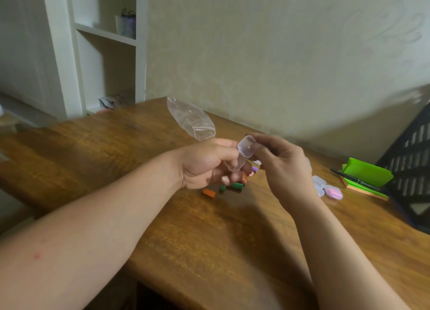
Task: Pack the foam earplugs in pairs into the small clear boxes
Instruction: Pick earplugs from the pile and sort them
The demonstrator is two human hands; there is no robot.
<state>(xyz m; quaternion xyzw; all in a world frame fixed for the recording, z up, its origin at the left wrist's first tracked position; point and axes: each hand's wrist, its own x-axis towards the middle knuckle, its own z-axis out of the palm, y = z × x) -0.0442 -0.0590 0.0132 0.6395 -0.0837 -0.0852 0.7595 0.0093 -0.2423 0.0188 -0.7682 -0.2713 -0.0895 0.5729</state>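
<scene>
My left hand (pixel 204 163) and my right hand (pixel 281 165) hold one small clear box (pixel 245 149) between them, above the wooden table (pixel 209 235). The box's lid stands swung up; my right fingers pinch the lid and my left fingers curl round the lower half. I cannot see anything inside the box. Loose foam earplugs lie on the table under my hands: an orange one (pixel 209 192), green ones (pixel 236 185) and a purple one (pixel 254 169). Others are hidden by my fingers.
A crumpled clear plastic bag (pixel 190 119) lies beyond my left hand. Several small clear boxes (pixel 319 183), one holding pink (pixel 333 191), sit at the right. Further right are green paper with a pen (pixel 365 177) and a dark crate (pixel 411 160). A white shelf stands at the back left.
</scene>
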